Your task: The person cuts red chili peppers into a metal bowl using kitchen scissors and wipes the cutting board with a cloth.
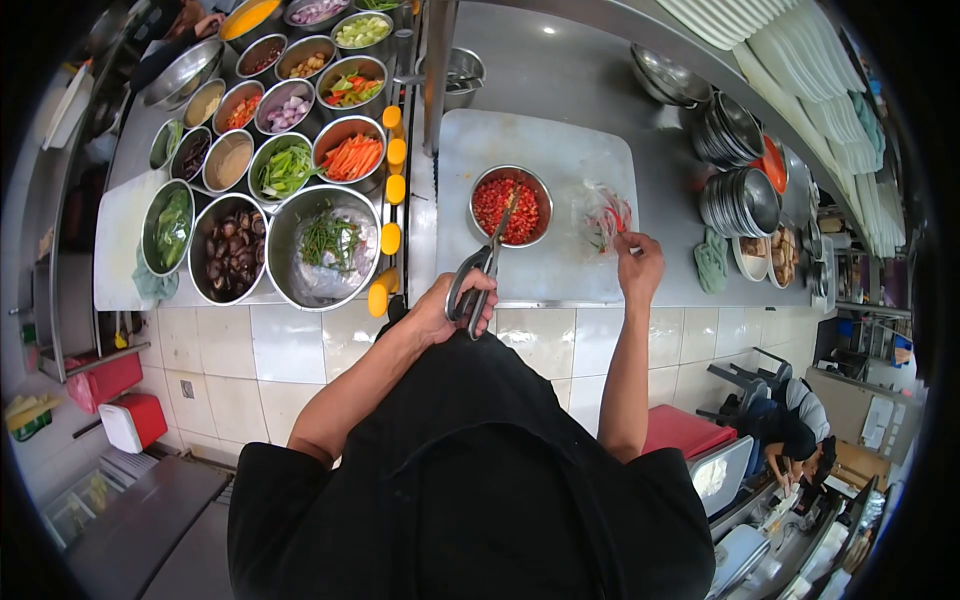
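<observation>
My left hand [455,308] is closed round the dark handles of a pair of scissors [493,256]. Their blades point away from me, with the tips over a steel bowl [548,215] of chopped red chillies [505,210]. That bowl stands on a white cutting board [540,138]. To its right lies a crumpled clear plastic bag [602,212] with red and pale strips in it. At the bag's near right edge my right hand [640,265] is closed in a pinch on the plastic; the fingertips partly hide the grip.
Steel bowls of cut vegetables, including carrot strips [350,157] and mushrooms [235,250], crowd the left. Yellow-capped bottles [392,200] line the counter divide. Stacked metal dishes [740,200] and a green cloth [712,260] sit right. A shelf post [437,80] rises behind. Another person [795,430] bends at lower right.
</observation>
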### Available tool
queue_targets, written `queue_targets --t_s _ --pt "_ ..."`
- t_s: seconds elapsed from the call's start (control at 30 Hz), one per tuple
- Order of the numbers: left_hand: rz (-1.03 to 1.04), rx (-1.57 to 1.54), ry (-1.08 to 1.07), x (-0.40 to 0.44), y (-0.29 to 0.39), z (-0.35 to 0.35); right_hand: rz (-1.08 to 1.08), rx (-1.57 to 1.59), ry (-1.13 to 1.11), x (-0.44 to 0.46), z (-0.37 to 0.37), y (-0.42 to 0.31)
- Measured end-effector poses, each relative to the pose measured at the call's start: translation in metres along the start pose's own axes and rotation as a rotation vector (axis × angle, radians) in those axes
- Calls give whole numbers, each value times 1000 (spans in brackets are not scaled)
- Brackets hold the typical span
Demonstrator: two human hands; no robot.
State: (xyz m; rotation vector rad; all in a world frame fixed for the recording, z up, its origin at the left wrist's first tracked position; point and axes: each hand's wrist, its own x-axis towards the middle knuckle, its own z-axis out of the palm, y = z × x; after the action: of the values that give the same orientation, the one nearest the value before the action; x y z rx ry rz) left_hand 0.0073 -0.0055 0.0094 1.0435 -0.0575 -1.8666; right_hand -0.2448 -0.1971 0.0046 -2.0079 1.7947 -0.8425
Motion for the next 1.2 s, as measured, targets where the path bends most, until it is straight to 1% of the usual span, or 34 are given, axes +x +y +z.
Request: queue_targets --t_s 0.1,0.2,0.3,0.4,0.43,0.6,0.67,0.8,0.9,1.0,1.1,1.17,1.2 --pt "0 -14 -5 -2 2 3 44 -135 54 -9 -16 2" --pt "-12 -9 -15 -2 3 4 188 -11 59 -17 -31 -12" --pt "-42 -5 -53 0 0 4 -64 224 54 -24 -29 -25" --pt "-78 27 -130 2 -2 0 -246 293 -6 -33 -15 -51" --pt "-83 32 -152 1 -2 1 -213 311 -58 -37 -12 -63" --pt "-126 46 -237 0 -4 -5 -370 216 -115 -44 13 -81" --pt "-137 51 -240 0 -4 -6 -418 170 -128 -45 17 -86" --pt "-140 53 -258 -2 -5 -7 -448 154 -198 -43 23 -86" --pt "-138 -2 -272 -2 -6 -7 -485 123 -236 -43 21 -89" --pt "-97 29 -188 -2 -6 -4 -497 142 -253 -42 23 -88" --pt "-6 94 -48 -7 -1 0 -480 151 -267 -40 23 -84" --pt "-67 74 -97 -10 -2 0 -448 157 -268 -39 21 -86" --pt "-98 64 -121 -12 -2 1 -467 151 -272 -38 21 -86"
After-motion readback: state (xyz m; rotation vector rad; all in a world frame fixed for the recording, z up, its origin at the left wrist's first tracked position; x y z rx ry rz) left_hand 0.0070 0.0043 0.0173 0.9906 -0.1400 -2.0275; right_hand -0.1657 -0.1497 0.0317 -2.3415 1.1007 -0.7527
